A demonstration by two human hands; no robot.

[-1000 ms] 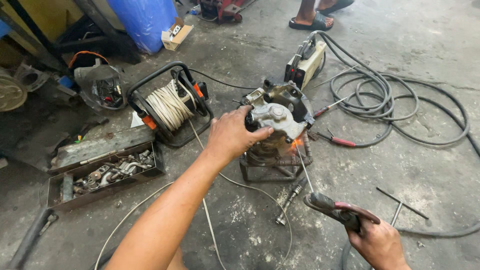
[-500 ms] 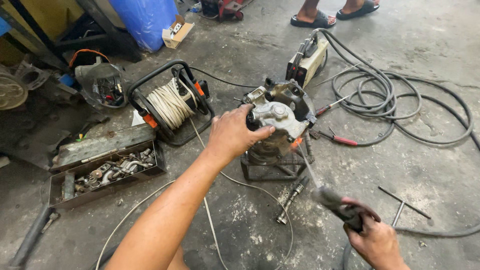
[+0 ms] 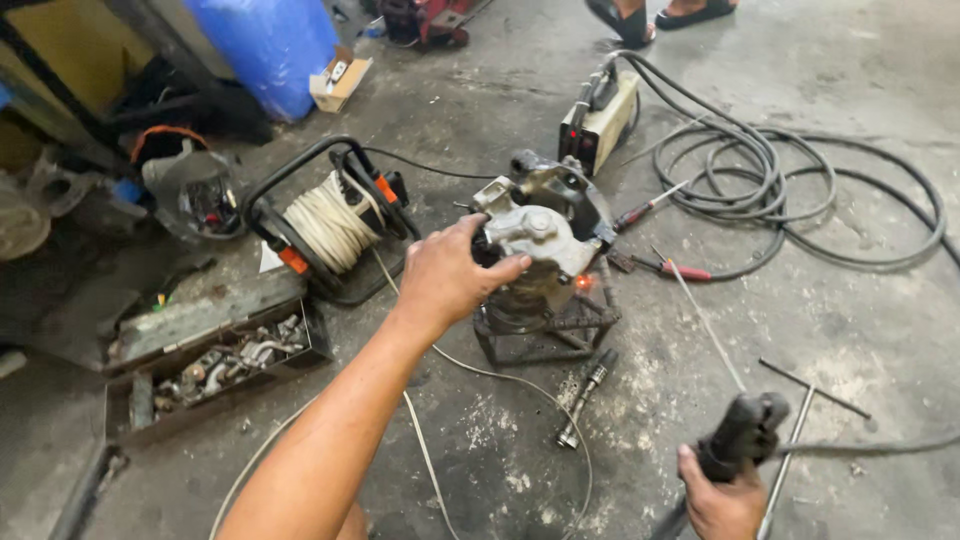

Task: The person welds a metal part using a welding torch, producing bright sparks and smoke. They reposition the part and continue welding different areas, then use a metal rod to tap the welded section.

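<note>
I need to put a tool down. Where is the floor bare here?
Bare concrete lies right of the T-handle wrench, below the coiled black hose. Another patch sits between the open toolbox and the white cord. It is crowded around the metal casting and cord reel.

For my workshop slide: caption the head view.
Left hand steadies a grey metal housing on a stand while right hand holds an electrode holder.

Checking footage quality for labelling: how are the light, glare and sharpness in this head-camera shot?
Head view: soft, even daylight, weak shadows; only a small orange glow beside the grey metal housing; left hand and right hand sharp; straight edges bow slightly near the frame borders.
</note>
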